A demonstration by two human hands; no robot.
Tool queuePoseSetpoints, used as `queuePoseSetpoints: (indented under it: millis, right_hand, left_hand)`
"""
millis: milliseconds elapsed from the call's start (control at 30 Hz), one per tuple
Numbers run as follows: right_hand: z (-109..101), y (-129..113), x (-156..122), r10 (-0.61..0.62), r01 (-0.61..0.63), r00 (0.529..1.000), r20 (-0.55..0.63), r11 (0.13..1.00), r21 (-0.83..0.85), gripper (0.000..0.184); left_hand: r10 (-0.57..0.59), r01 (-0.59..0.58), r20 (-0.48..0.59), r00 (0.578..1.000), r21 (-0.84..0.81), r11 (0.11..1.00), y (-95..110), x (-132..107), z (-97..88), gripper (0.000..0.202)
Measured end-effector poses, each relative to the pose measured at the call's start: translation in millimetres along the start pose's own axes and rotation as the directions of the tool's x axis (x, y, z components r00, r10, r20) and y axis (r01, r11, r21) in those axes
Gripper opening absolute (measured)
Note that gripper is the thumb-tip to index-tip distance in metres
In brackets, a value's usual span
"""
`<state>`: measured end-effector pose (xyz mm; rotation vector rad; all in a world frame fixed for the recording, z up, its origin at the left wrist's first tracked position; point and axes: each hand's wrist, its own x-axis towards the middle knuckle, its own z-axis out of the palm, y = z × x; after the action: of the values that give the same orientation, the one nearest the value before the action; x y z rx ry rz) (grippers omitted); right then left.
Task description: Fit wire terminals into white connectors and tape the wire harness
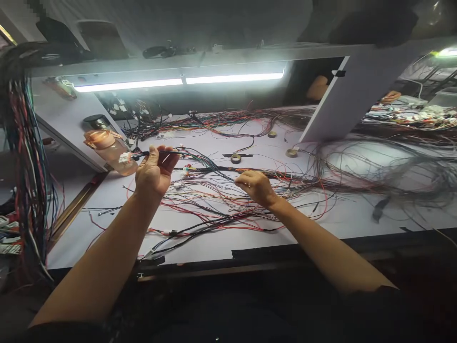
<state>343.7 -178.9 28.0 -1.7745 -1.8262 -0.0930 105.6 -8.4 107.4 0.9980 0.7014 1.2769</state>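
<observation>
My left hand (153, 175) is closed around a bundle of thin dark and coloured wires (202, 159), palm turned up. White plug connectors (124, 157) stick out of the bundle on the left side of that hand. Farther right, my right hand (256, 186) pinches the wires between thumb and fingers, which partly hide them. Beneath both hands a larger wire harness (228, 209) spreads over the white table. Between the hands lie more white connectors (185, 170) with coloured wires.
A pinkish bottle (112, 150) with a dark lid leans at the left. Tape rolls (235, 158) lie behind the wires. Hanging wires (26, 162) fill the left edge. A light tube (232, 78) runs under the shelf. Beyond the divider (332, 102) shows another person's hand (391, 97).
</observation>
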Motion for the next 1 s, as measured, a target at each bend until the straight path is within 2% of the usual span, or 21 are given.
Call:
queuePoseSetpoints:
  millis: [67, 133, 200, 233, 300, 400, 467, 567, 700, 800, 900, 1000]
  right_hand:
    - [-2.4, -3.9, -11.5, -0.066, 0.066, 0.998, 0.009, 0.996, -0.051, 0.027]
    - [-2.0, -5.9, -22.9, -0.159, 0.165, 0.984, 0.078, 0.982, -0.088, 0.029]
    - [1.4, -5.5, -32.3, -0.219, 0.230, 0.963, 0.154, 0.972, -0.056, 0.029]
    - [3.5, -4.5, -35.8, -0.220, 0.225, 0.963, 0.156, 0.974, -0.014, 0.030]
    - [6.6, -2.2, -38.5, -0.155, 0.149, 0.986, 0.067, 0.985, 0.089, 0.032]
    - [6.3, -2.7, -29.7, 0.047, -0.023, 0.993, -0.104, 0.974, 0.225, 0.034]
    - [5.1, -8.2, -15.6, 0.132, -0.097, 0.982, -0.134, 0.966, 0.241, 0.033]
    - [7.3, -21.5, 9.8, 0.142, -0.129, 0.986, -0.085, 0.982, 0.141, 0.035]
    - [16.9, -27.2, 28.9, 0.190, -0.189, 0.975, 0.112, 0.982, -0.019, 0.025]
    - [18.8, -12.3, 24.8, 0.217, -0.213, 0.962, 0.167, 0.976, -0.042, 0.020]
    - [9.3, 8.1, 12.7, 0.227, -0.224, 0.954, 0.195, 0.974, -0.035, 0.024]
    - [-8.3, 16.8, -2.8, 0.097, -0.097, 0.985, 0.144, 0.995, -0.012, 0.042]
  left_hand:
    - [-0.009, 0.008, -0.041, 0.999, -0.010, 1.000, -1.9, -0.2, 1.0, 0.023]
    - [-0.030, 0.028, -0.098, 0.995, -0.026, 0.999, -3.0, -1.5, 1.7, 0.023]
    - [-0.049, 0.046, -0.119, 0.992, -0.028, 0.999, -3.4, -4.2, 0.4, 0.024]
    - [-0.048, 0.046, -0.105, 0.993, -0.021, 0.999, -3.3, -6.0, -0.9, 0.025]
    - [-0.029, 0.029, -0.049, 0.998, -0.003, 1.000, -2.9, -10.6, -4.2, 0.026]
    - [-0.012, 0.012, 0.006, 1.000, -0.001, 1.000, -0.8, -19.8, -5.7, 0.027]
    - [-0.032, 0.032, -0.008, 0.999, -0.038, 0.999, 2.2, -26.7, -2.3, 0.028]
    - [-0.073, 0.066, -0.052, 0.996, -0.118, 0.991, 8.9, -35.9, 6.7, 0.030]
    - [-0.074, 0.059, -0.078, 0.994, -0.176, 0.983, 19.3, -41.4, 11.8, 0.031]
    - [-0.053, 0.035, -0.088, 0.995, -0.194, 0.980, 24.5, -42.7, 4.6, 0.031]
    - [-0.058, 0.039, -0.083, 0.995, -0.207, 0.978, 24.4, -48.9, -7.9, 0.031]
    - [-0.108, 0.087, -0.090, 0.990, -0.207, 0.974, 19.6, -63.2, -20.8, 0.030]
